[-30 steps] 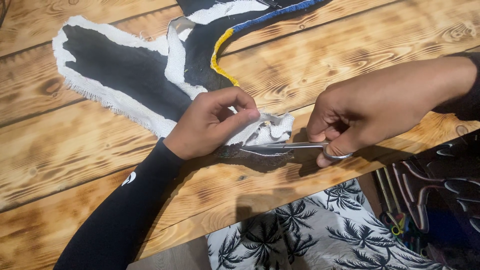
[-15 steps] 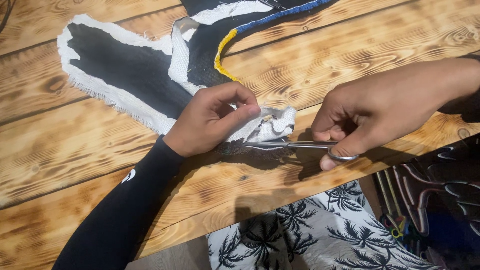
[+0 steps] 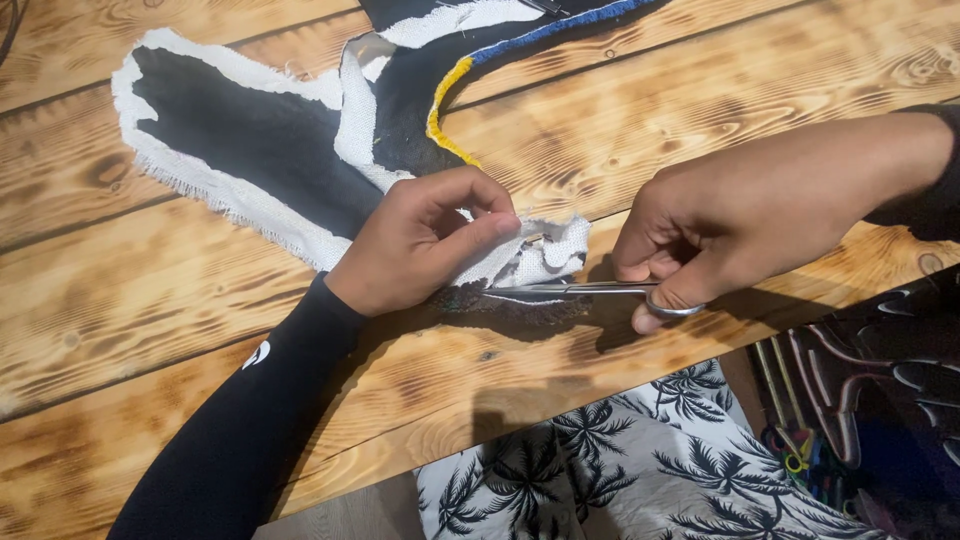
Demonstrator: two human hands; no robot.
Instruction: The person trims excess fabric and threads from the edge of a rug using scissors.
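A black tufted fabric piece (image 3: 250,140) with a frayed white backing border lies on the wooden table (image 3: 130,300). My left hand (image 3: 420,240) pinches and lifts its white edge (image 3: 545,255) near the table's front. My right hand (image 3: 700,230) grips small metal scissors (image 3: 590,290), whose blades lie flat under the lifted edge. A dark trimmed strip (image 3: 510,305) rests below the blades. A yellow and blue yarn edge (image 3: 450,100) curves across the fabric at the top.
The table's front edge runs diagonally at lower right. Below it lies cloth with a black palm print (image 3: 620,460). A dark patterned piece and coloured items (image 3: 860,400) sit at the far right.
My right hand and the scissors have slid slightly left along the fabric edge. My left hand has kept its pinch on the white border.
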